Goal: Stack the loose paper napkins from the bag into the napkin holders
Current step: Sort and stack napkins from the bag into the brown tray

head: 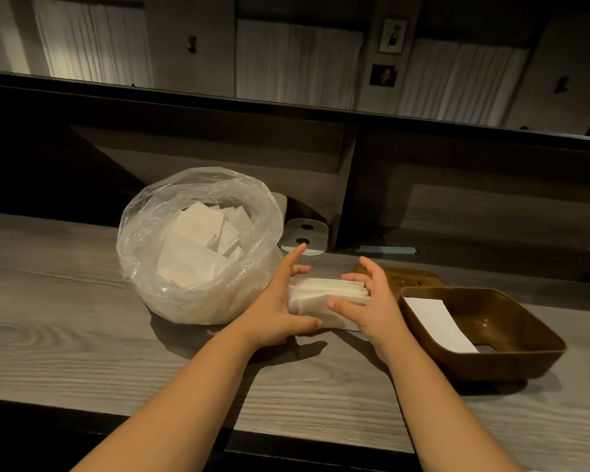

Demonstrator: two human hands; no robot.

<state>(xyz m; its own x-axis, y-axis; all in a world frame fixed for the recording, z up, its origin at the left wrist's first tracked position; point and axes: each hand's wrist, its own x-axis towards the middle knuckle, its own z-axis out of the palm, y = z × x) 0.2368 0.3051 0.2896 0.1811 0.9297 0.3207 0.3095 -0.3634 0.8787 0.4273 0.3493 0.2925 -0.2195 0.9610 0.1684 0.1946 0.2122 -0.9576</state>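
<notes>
While the brown holder (484, 327) sits to my right with only a single white napkin (440, 325) lying flat inside it, I have a thick bundle of napkins (324, 298) caught between both hands just to the left of that holder, over the wooden counter (65, 294). My left hand (280, 301) holds the bundle's left end, thumb along the near edge and fingers spread over the far side; my right hand (372, 304) presses in on the right end with curled fingers, so the stack is squeezed between the two. I judge that I am squaring it up before it goes in.

Further left of the holder, past my hands, the clear plastic bag (198, 250) stands open and holds a good heap of loose napkins (198, 247) lying every which way. So by my reckoning the job is at an early stage: one sheet is in the holder, one bundle is gathered but not yet placed, and most of the supply is in the bag.

Behind the holder lies a flat brown piece (399, 275), perhaps its lid or a second holder; I cannot tell which. A white lidded container (303, 238) stands further back, beside the bag.
</notes>
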